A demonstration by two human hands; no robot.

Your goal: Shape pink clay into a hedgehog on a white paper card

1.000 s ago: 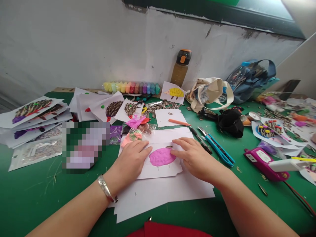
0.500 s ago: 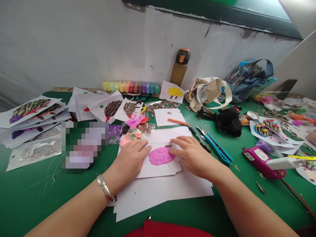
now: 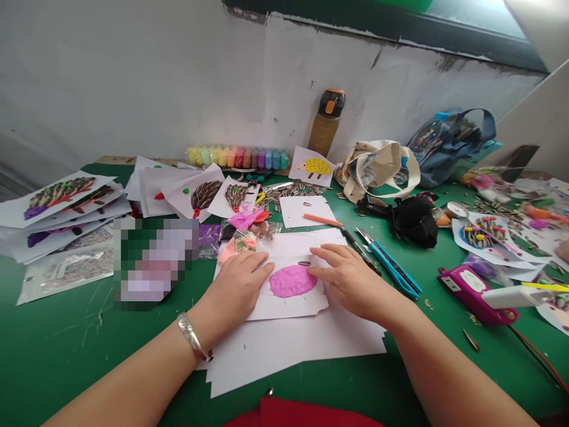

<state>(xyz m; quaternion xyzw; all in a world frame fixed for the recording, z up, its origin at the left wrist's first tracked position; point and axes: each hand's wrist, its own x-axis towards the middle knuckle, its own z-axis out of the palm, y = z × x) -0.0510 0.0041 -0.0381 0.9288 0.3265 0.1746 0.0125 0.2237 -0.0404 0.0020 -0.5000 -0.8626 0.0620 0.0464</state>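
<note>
A flattened oval of pink clay (image 3: 292, 281) covers part of a pencil drawing on a small white paper (image 3: 284, 312). This paper lies on larger white sheets (image 3: 306, 347). A single sunflower seed (image 3: 304, 263) rests at the clay's upper right edge. My left hand (image 3: 240, 281) lies on the paper's left side with its fingers stretched out, holding nothing. From the right, my right hand (image 3: 349, 276) spreads its fingers over the paper. One of its fingertips is at the clay's right edge, close beside the seed, and nothing shows in its grip.
Clay packets (image 3: 242, 219) lie beyond my left hand. A pen (image 3: 360, 249) and blue utility knife (image 3: 393, 264) are right of the sheets. Loose seeds (image 3: 302, 190), an orange stick (image 3: 322, 220), and finished pictures (image 3: 66, 196) lie around. A magenta glue gun (image 3: 478, 295) sits far right.
Both hands, the clay and the seed keep their places on the paper. Only the camera view has shifted slightly.
</note>
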